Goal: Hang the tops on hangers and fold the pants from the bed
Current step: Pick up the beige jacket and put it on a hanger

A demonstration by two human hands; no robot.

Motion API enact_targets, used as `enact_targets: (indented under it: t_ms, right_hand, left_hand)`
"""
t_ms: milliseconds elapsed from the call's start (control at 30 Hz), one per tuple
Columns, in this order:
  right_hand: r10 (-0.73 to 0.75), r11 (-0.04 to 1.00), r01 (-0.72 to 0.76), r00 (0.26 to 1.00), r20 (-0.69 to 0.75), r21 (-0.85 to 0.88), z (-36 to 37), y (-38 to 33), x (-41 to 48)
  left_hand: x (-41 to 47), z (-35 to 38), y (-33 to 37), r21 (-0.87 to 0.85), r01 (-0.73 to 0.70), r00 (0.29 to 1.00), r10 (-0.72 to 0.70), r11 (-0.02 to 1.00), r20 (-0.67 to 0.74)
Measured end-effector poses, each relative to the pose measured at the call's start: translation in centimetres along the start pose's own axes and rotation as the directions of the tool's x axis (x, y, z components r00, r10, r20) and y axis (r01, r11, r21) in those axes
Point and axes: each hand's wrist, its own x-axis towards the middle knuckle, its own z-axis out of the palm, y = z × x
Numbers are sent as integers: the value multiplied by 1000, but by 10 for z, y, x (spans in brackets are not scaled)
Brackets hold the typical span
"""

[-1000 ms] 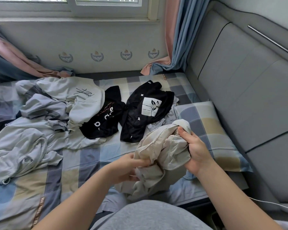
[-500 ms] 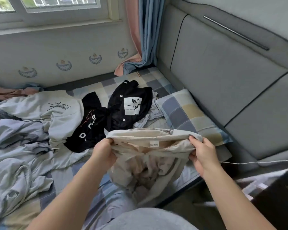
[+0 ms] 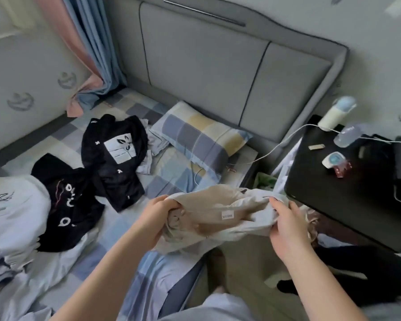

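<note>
Gripping a beige garment (image 3: 218, 205), probably pants, in the air over the near edge of the bed (image 3: 169, 179). Clenched round its bunched end with the left hand (image 3: 159, 220), pinched at the other end with the right hand (image 3: 287, 228). Stretched from side to side between both, loose cloth hanging below.

The beige garment (image 3: 218, 205) is soft, matt cloth, heavily creased, with a small white sewn-in label (image 3: 227, 215). The black top (image 3: 116, 158) is matt cloth with a flat white print. The checked sheet (image 3: 171, 179) and the pillow (image 3: 195, 137) are matt woven cloth. The headboard (image 3: 206, 66) is grey matt upholstery with dark piping. The bedside surface (image 3: 345, 193) is smooth, black and faintly glossy.
</note>
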Motion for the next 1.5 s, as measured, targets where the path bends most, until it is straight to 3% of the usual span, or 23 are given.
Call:
enact_targets:
  t_ms: [200,333,533,700,767,867,1067,1200,1500]
  right_hand:
    - [-88,995,96,972,-217,28,-93,12,-55]
    - [-125,984,161,926,-356,73,-147,16,-85]
    - [-141,958,260,793,-592,120,-249,12,-137]
    - [-190,925,370,643,-742,83,-352,3,-185]
    - [-199,918,390,610,-767,73,-395,0,-202]
    - [-194,916,395,589,-784,70,-459,-7,-222]
    - [-299,891,452,506,-809,-47,-566,-49,-259]
    - [-407,859,476,409,-817,-190,-631,-104,-284]
    - [-605,707,489,45,-795,-511,-743,-256,-314]
  left_hand:
    - [-37,55,-17,143,24,944,-70,989,323]
    - [-52,111,-32,271,-56,894,-72,961,442]
    - [-91,224,-67,445,-208,761,-141,871,633]
    - [-144,332,-100,470,-334,616,-188,817,765]
    - [-171,375,-117,468,-370,561,-208,803,801]
    - [-211,437,-142,465,-390,531,-219,795,819]
    - [-283,563,-174,353,-494,449,-115,795,886]
    - [-333,645,-178,241,-553,348,-42,797,937]
    - [-447,832,-118,-71,-599,-48,53,797,997]
